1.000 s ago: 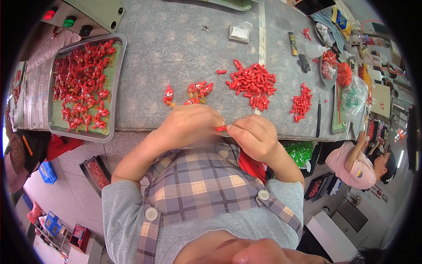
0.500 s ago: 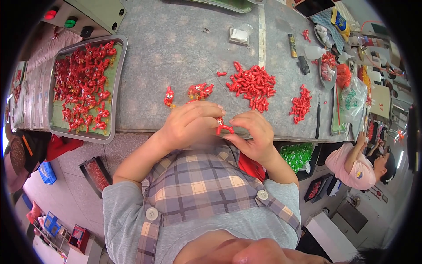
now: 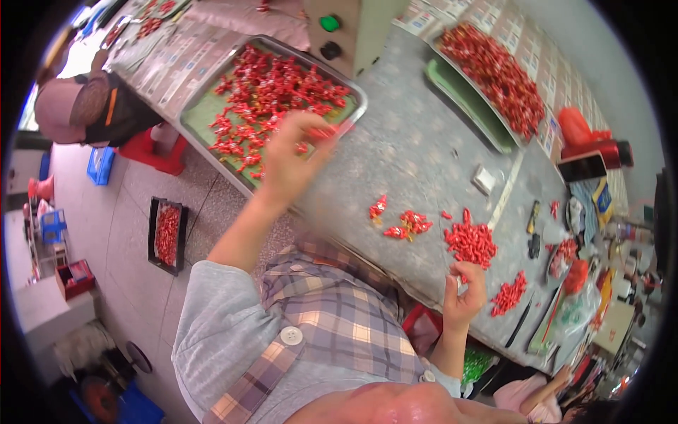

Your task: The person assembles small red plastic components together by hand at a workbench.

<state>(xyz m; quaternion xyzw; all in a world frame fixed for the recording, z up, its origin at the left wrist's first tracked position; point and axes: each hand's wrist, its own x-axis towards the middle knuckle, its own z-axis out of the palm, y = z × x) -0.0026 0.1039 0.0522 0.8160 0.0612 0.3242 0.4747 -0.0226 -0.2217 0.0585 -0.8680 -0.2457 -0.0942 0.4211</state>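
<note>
Tray, green inside and crowded with small red pieces, lies toward the left end of the grey worktop, by its near edge. The person's hands are well apart. Over the tray's right side, the left hand has its thumb and fingers closed on a red piece, blurred from where I stand. Beside the near edge, the right hand is curled, a speck of red showing between thumb and finger; I can't tell whether it is gripped. Just beyond that hand sits a red pile, with a smaller pile further right and a black tool close to the near edge. Left of the bigger pile lie a small cluster and a lone red figure. Toward the far edge, a heap of red pieces fills another tray.
</note>
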